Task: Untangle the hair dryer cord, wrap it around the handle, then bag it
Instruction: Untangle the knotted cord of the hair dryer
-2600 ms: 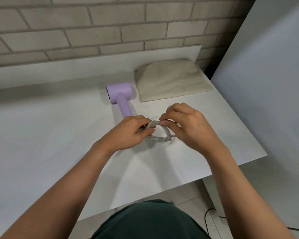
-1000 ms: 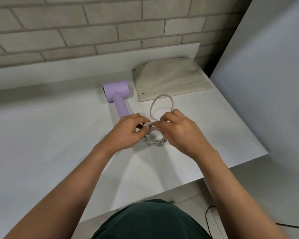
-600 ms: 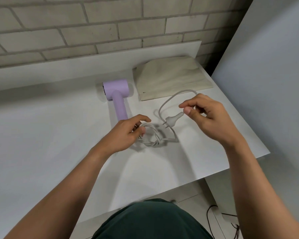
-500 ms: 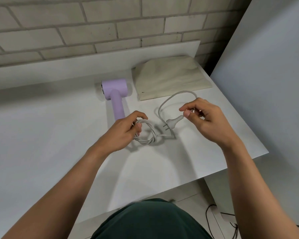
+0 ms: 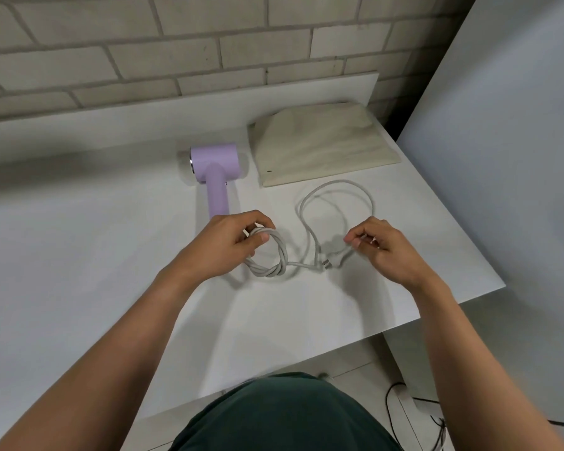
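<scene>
Cord [image 5: 336, 203] mid-untangling: left hand [image 5: 232, 245] gripping twisted coil, right hand [image 5: 381, 245] pinching plug end; next, unthreading plug [image 5: 331, 261] through remaining twist.

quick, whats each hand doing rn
Left hand: closed on the twisted coil of the cord.
Right hand: pinching the cord just behind the plug.

One head-worn camera looks steeply down and forward, close over the tabletop [image 5: 79, 255], toward the brick wall [image 5: 209, 43].
</scene>
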